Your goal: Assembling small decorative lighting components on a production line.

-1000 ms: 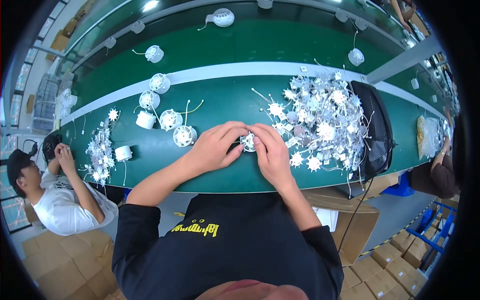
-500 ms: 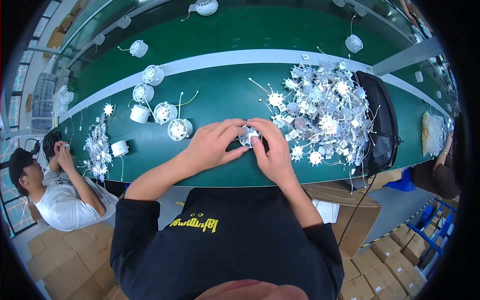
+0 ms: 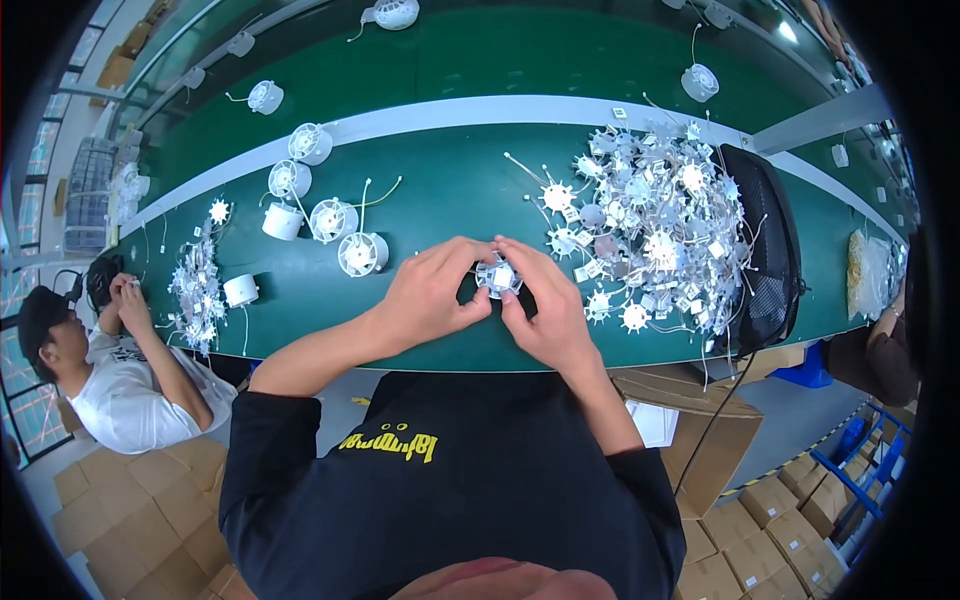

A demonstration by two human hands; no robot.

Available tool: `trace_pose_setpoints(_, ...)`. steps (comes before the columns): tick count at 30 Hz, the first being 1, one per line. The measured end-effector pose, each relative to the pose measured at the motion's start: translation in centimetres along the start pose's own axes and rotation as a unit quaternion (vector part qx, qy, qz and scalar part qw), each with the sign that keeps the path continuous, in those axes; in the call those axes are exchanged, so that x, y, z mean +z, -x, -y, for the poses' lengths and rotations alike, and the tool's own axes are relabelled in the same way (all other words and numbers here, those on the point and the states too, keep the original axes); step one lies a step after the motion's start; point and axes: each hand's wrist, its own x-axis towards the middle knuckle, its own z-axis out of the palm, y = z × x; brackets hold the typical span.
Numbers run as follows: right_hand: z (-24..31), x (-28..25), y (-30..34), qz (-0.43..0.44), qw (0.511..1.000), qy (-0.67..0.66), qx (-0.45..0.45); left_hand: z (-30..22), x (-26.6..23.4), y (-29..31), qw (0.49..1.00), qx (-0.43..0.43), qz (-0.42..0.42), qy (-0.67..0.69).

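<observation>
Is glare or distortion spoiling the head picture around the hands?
Head view: the white rail bows with fisheye distortion, and the corners go black; some star-shaped pieces glare nearly white; the left hand and right hand look clear, but the round part between them shows little fine detail.

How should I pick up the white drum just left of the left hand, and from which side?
Best, I'd judge, by the outer wall of the drum, coming from the near right, the side of the left hand. The round wall suits a simple pinch, whereas the open face shows thin spokes; another drum crowds its far left, and a wire lies beyond it.
</observation>
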Motion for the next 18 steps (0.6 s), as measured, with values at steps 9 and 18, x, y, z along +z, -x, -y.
trace_pose_setpoints(9,0.03,-0.46,-0.02,0.019,1.0,-0.002,0.006,0.49,0.07,0.24,1.0,-0.005,0.012,0.02)
trace_pose_setpoints(18,0.07,-0.07,-0.01,0.015,0.999,0.027,0.017,0.8,-0.03,0.17,0.999,-0.013,0.01,0.042)
